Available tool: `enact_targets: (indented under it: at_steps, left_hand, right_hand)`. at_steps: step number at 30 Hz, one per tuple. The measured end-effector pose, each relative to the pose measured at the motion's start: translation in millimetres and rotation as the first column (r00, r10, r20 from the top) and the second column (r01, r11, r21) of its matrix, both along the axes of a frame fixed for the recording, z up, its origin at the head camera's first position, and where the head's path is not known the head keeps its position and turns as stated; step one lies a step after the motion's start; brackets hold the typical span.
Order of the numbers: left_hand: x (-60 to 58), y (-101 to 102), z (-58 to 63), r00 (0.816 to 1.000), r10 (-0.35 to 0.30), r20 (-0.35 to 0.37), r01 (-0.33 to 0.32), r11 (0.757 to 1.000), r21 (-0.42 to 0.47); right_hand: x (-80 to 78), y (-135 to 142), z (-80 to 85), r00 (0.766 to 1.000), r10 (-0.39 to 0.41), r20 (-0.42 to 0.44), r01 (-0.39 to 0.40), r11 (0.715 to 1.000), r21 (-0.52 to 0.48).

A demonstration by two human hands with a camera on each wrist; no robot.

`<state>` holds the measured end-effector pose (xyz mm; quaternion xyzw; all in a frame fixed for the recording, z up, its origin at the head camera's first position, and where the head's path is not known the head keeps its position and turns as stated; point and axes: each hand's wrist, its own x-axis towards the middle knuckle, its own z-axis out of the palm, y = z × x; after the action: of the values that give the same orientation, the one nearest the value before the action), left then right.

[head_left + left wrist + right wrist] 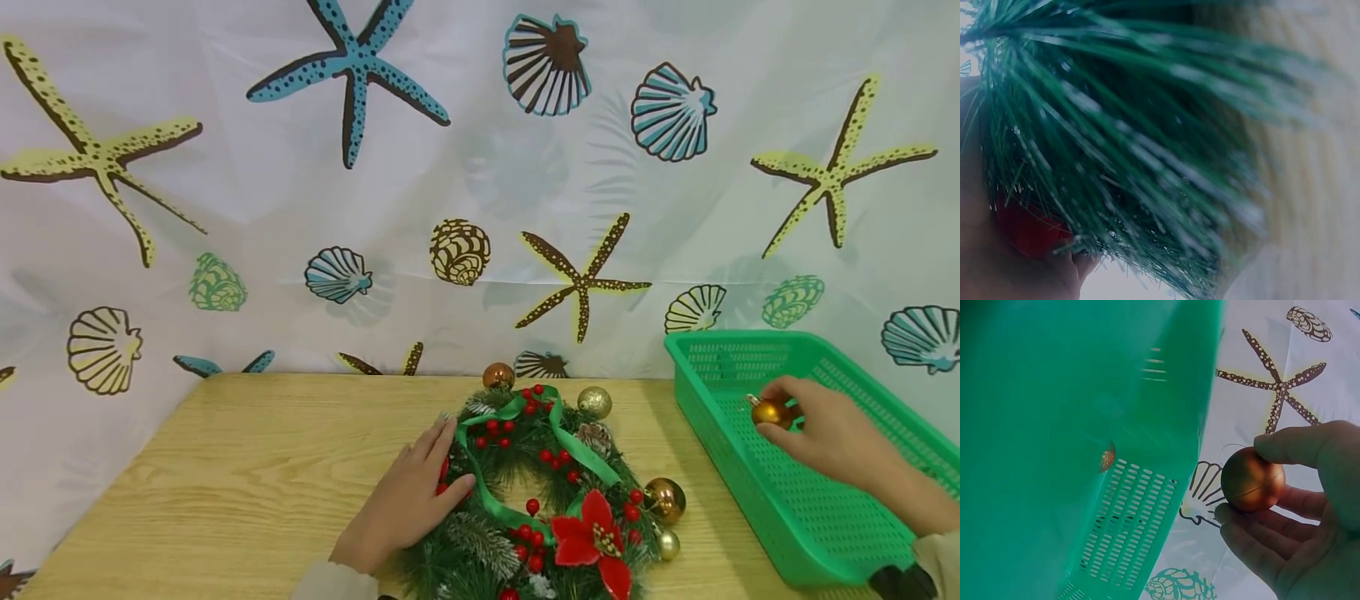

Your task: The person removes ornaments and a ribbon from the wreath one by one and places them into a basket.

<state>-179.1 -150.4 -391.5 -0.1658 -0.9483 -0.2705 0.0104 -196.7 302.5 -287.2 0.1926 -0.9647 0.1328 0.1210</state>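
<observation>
A green Christmas wreath (480,542) lies on the table, dressed with red berries, a pine cone, a red poinsettia (581,540) and a green ribbon (577,450). My left hand (408,492) rests on its left side, fingers extended. In the left wrist view, pine needles (1116,144) hide most of that hand, beside a bit of red (1032,231). Over the green plastic basket (738,479), my right hand (832,433) pinches a copper-gold bauble (1252,480) between thumb and fingers. A thin wire loop shows at the bauble's top.
Copper baubles (665,500) and gold baubles (595,402) sit around the wreath's outer edge. The basket stands at the right of the wooden table (247,483). A white cloth (420,192) printed with starfish and shells hangs behind.
</observation>
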Motion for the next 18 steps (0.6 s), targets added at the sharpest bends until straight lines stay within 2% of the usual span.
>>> enact_targets:
  at_steps: [11, 18]
  left_hand:
    - [3.0, -2.6, 5.4, 1.000, 0.016, 0.019, -0.016, 1.000, 0.011]
    - [2.5, 1.3, 5.7, 1.000, 0.010, 0.015, -0.010, 1.000, 0.012]
  right_hand:
    - [-13.5, -0.8, 18.4, 1.000, 0.003, -0.009, -0.003, 0.998, 0.066]
    - [-25.0, 5.8, 19.2, 0.999, -0.010, 0.047, 0.006, 0.996, 0.086]
